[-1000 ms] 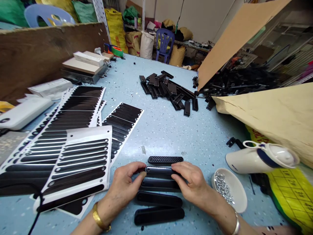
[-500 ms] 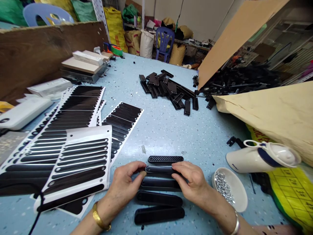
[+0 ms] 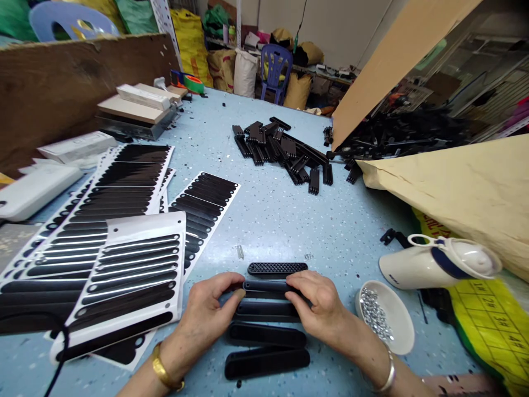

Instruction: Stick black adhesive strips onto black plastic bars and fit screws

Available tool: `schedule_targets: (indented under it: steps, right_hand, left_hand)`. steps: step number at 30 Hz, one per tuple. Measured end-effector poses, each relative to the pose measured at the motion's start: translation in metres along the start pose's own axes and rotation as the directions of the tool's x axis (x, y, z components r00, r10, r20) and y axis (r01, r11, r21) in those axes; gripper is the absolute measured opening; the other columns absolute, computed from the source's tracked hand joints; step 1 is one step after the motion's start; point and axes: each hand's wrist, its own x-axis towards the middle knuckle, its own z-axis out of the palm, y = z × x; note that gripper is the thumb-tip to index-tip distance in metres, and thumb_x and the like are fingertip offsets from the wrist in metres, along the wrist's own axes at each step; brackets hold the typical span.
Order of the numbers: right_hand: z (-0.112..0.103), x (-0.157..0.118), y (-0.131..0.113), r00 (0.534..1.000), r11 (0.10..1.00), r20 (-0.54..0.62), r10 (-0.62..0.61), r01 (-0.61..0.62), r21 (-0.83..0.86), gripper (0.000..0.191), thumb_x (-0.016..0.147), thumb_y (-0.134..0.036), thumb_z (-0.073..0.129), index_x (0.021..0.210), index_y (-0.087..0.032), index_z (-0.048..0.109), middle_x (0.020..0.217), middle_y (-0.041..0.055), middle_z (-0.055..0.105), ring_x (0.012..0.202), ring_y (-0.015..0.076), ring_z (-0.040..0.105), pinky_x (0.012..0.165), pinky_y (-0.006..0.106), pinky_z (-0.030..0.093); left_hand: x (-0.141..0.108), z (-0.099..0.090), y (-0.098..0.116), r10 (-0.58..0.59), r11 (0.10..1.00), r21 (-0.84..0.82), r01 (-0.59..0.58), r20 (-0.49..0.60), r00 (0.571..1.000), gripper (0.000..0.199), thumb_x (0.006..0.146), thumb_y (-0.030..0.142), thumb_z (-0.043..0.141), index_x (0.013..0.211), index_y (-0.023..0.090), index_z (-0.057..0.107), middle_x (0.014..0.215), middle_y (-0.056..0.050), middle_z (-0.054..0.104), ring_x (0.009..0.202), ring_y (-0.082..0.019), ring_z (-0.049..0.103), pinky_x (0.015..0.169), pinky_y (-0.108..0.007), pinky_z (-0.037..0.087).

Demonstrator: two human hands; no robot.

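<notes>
Between my hands lies a long black strip with rounded ends (image 3: 264,286), just over a black bar on the table. My left hand (image 3: 212,306) pinches its left end between thumb and fingers. At the other end, the fingers and thumb of my right hand (image 3: 316,303) close on the strip and cover its tip. A black bar with a lattice face (image 3: 278,268) lies just beyond. Nearer me are several smooth black bars (image 3: 266,334) in a column, the closest one (image 3: 266,363) slightly tilted.
Sheets of black stickers (image 3: 136,264) overlap on the left. A pile of black plastic pieces (image 3: 285,149) sits farther back. To the right are a white bowl of small metal parts (image 3: 403,325) and a white bottle lying on its side (image 3: 417,267). A wooden board (image 3: 82,77) borders the left.
The whole view has shifted slightly. Both hands keep their hold on the strip, with the right hand's fingers a little farther in along it.
</notes>
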Motion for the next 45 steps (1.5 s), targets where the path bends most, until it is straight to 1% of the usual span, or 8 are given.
schedule_targets:
  steps: [9, 15, 19, 22, 28, 33, 39, 45]
  right_hand:
    - [0.003, 0.000, 0.003, 1.000, 1.000, -0.023, -0.001, 0.002, 0.014, 0.016, 0.085, -0.013, 0.057, 0.092, -0.015, 0.070, 0.084, 0.0100, 0.072, 0.076, 0.0225, 0.066, 0.068, 0.039, 0.054]
    - [0.002, 0.001, 0.003, 1.000, 0.999, -0.013, 0.019, -0.018, 0.034, 0.016, 0.085, -0.014, 0.056, 0.093, -0.014, 0.071, 0.083, 0.0102, 0.072, 0.076, 0.0222, 0.066, 0.068, 0.038, 0.055]
    - [0.002, 0.001, 0.003, 0.999, 0.999, -0.019, 0.026, -0.025, 0.032, 0.017, 0.085, -0.014, 0.056, 0.091, -0.015, 0.071, 0.083, 0.0101, 0.072, 0.076, 0.0222, 0.066, 0.068, 0.037, 0.055]
    - [0.002, 0.000, 0.002, 0.999, 0.999, -0.021, 0.033, -0.032, 0.030, 0.017, 0.085, -0.014, 0.056, 0.091, -0.014, 0.071, 0.083, 0.0105, 0.072, 0.076, 0.0224, 0.066, 0.069, 0.038, 0.055]
    - [0.002, 0.000, 0.002, 0.999, 0.999, -0.027, 0.040, -0.039, 0.035, 0.017, 0.086, -0.015, 0.056, 0.093, -0.016, 0.072, 0.084, 0.0098, 0.072, 0.077, 0.0218, 0.067, 0.070, 0.037, 0.055]
    - [0.001, 0.001, 0.002, 0.999, 0.999, -0.049, 0.017, -0.015, 0.046, 0.017, 0.086, -0.016, 0.058, 0.093, -0.013, 0.072, 0.084, 0.0110, 0.073, 0.076, 0.0220, 0.068, 0.069, 0.037, 0.056]
    - [0.000, 0.001, 0.002, 0.999, 0.999, -0.042, 0.027, -0.025, 0.047, 0.016, 0.085, -0.014, 0.061, 0.095, -0.011, 0.074, 0.085, 0.0120, 0.073, 0.078, 0.0224, 0.069, 0.071, 0.036, 0.056]
    - [0.001, -0.002, 0.004, 0.997, 0.991, -0.045, 0.061, -0.055, 0.124, 0.020, 0.081, -0.011, 0.066, 0.099, -0.013, 0.075, 0.091, 0.0111, 0.075, 0.082, 0.0219, 0.070, 0.074, 0.035, 0.057]
  left_hand:
    - [-0.001, 0.002, -0.004, 0.039, 0.998, 0.045, -0.035, -0.101, 0.994, 0.019, 0.080, 0.029, 0.058, 0.091, 0.023, 0.073, 0.083, 0.000, 0.078, 0.073, -0.018, 0.073, 0.068, -0.028, 0.059]
    - [-0.002, 0.000, -0.004, 0.160, 0.987, 0.038, -0.158, -0.077, 0.984, 0.019, 0.085, 0.025, 0.057, 0.092, 0.023, 0.074, 0.085, 0.001, 0.078, 0.075, -0.016, 0.074, 0.070, -0.025, 0.059]
    - [-0.002, 0.001, -0.007, 0.339, 0.936, 0.129, -0.328, -0.076, 0.938, 0.021, 0.088, 0.020, 0.055, 0.096, 0.023, 0.073, 0.090, 0.000, 0.078, 0.080, -0.017, 0.074, 0.072, -0.025, 0.058]
    - [-0.001, 0.002, -0.011, 0.422, 0.897, 0.178, -0.406, -0.068, 0.904, 0.022, 0.089, 0.017, 0.054, 0.099, 0.023, 0.072, 0.091, 0.000, 0.078, 0.078, -0.016, 0.074, 0.069, -0.025, 0.058]
    - [0.000, 0.001, -0.014, 0.426, 0.893, 0.190, -0.407, -0.071, 0.902, 0.024, 0.090, 0.018, 0.055, 0.110, 0.021, 0.068, 0.095, -0.004, 0.077, 0.081, -0.016, 0.073, 0.073, -0.025, 0.059]
    - [0.003, 0.001, -0.016, 0.569, 0.806, 0.246, -0.538, -0.073, 0.819, 0.021, 0.093, 0.019, 0.052, 0.102, 0.019, 0.071, 0.094, -0.006, 0.076, 0.080, -0.016, 0.073, 0.071, -0.025, 0.060]
    - [0.006, 0.002, -0.014, 0.639, 0.731, 0.347, -0.587, -0.047, 0.768, 0.024, 0.095, 0.018, 0.046, 0.104, 0.016, 0.067, 0.094, -0.009, 0.075, 0.078, -0.018, 0.072, 0.068, -0.029, 0.059]
    - [0.006, 0.004, -0.013, 0.633, 0.734, 0.336, -0.591, -0.023, 0.774, 0.022, 0.095, 0.016, 0.045, 0.105, 0.017, 0.065, 0.092, -0.006, 0.074, 0.077, -0.017, 0.070, 0.068, -0.029, 0.058]
